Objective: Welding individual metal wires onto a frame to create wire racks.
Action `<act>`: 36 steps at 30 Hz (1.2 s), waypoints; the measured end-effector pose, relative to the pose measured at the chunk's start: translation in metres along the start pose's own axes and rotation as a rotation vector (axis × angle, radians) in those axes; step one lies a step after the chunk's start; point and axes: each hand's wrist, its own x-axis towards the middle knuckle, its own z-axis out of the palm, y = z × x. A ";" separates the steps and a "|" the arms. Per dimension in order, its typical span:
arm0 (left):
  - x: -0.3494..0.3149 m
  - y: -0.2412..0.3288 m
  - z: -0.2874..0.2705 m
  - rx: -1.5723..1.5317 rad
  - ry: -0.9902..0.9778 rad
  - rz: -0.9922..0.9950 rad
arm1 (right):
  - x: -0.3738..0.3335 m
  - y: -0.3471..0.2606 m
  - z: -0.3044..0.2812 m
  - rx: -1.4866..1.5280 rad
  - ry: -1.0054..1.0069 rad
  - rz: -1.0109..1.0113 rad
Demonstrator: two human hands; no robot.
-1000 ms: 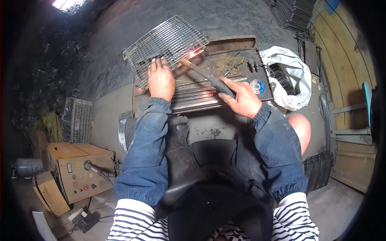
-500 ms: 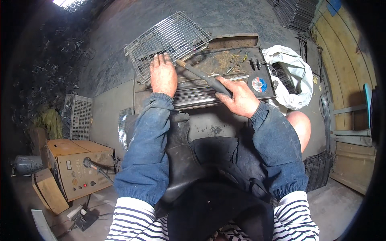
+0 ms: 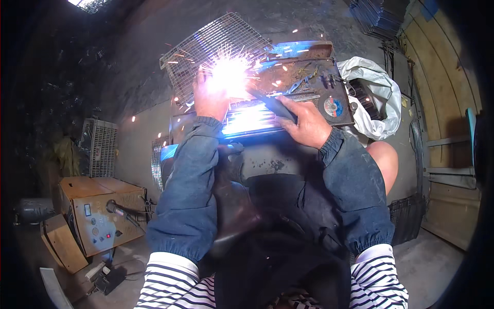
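Note:
My right hand (image 3: 309, 123) is wrapped round the dark handle of a welding torch (image 3: 277, 106), whose tip points up and left into a dazzling white arc with flying sparks. Just left of the arc, my left hand (image 3: 210, 100) lies stretched out on the near part of a wire mesh panel (image 3: 229, 33). Glare washes out its fingertips, the torch tip and the spot being welded. The panel rests at a slant over the far left of a low metal work table (image 3: 278, 77). Bright light reflects off metal bars (image 3: 252, 119) along the near edge.
A cutting disc (image 3: 332, 107) and pliers (image 3: 303, 80) lie on the table. Right of it stands a white sack (image 3: 388, 98) with dark metal pieces inside. A welding machine (image 3: 105, 219) with cables is at lower left, a crate-like wire piece (image 3: 103, 149) behind it. Mesh panels (image 3: 406, 219) lean at right.
A bright arc with sparks has flared up at the torch tip beside my left hand, and the surroundings look darker. Both hands have hardly moved.

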 end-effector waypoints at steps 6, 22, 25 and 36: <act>0.008 0.012 -0.010 -0.066 0.106 -0.053 | -0.001 -0.004 -0.005 -0.052 0.061 -0.009; -0.034 -0.017 -0.013 -0.008 -0.027 -0.111 | -0.004 -0.016 0.009 0.059 -0.075 -0.001; -0.035 -0.019 -0.013 -0.025 -0.030 -0.112 | -0.003 -0.019 0.013 0.040 -0.081 -0.005; -0.039 -0.023 -0.012 -0.231 0.077 -0.134 | -0.004 -0.015 0.019 -0.006 -0.076 -0.028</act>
